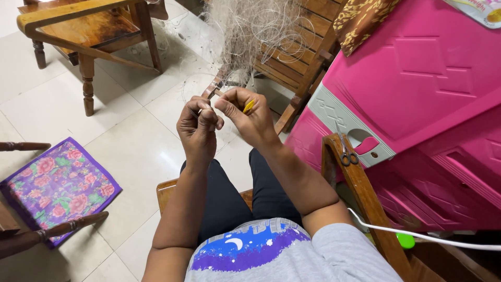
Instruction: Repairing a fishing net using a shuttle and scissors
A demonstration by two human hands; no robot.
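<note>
Pale, wiry fibre (250,31) hangs in a loose tangle off the wooden chair (297,62) ahead, so strands drop within your reach. Your left hand (198,122) is closed, pinching strands taut at chest height. Your right hand (248,117) is closed around a small yellow tool (249,106), its long axis slanting up and away to the right. Scissors (345,151) rest on the armrest (360,188).

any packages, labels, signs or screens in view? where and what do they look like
Printed package or label: top right corner, lying on the pink plastic cabinet; pale with pink and green print, cut off by the frame edge.
No signs or screens show.
</note>
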